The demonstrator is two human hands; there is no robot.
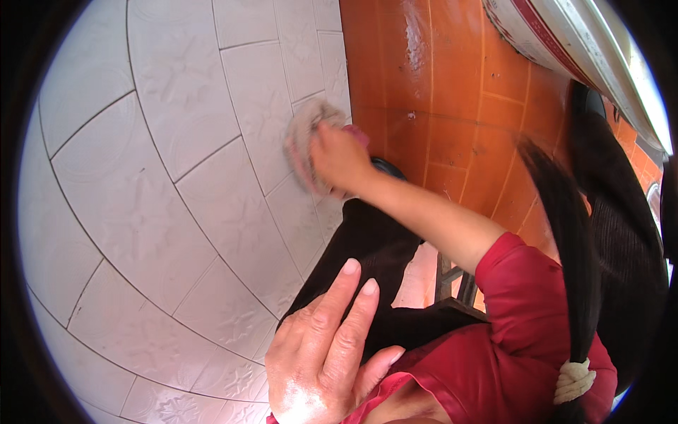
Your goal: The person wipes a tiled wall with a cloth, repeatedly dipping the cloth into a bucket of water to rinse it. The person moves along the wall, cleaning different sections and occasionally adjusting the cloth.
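My right hand point(339, 159) is shut on a beige and pink cloth point(304, 138), which is bunched up against the white wall tiles point(249, 100) near where the wall meets the floor. Both hand and cloth are blurred. Nearer the camera, at the bottom centre, my left hand point(323, 350) is raised with its back in view. Its fingers are apart and no object shows in it; its palm is hidden.
Orange floor tiles point(455, 122) with shiny patches border the wall. A large white container with a red band point(551, 37) stands at the upper right. Dark-trousered legs point(371, 244) and part of a wooden stool point(461, 307) are below. Tied dark hair point(577, 254) hangs at the right.
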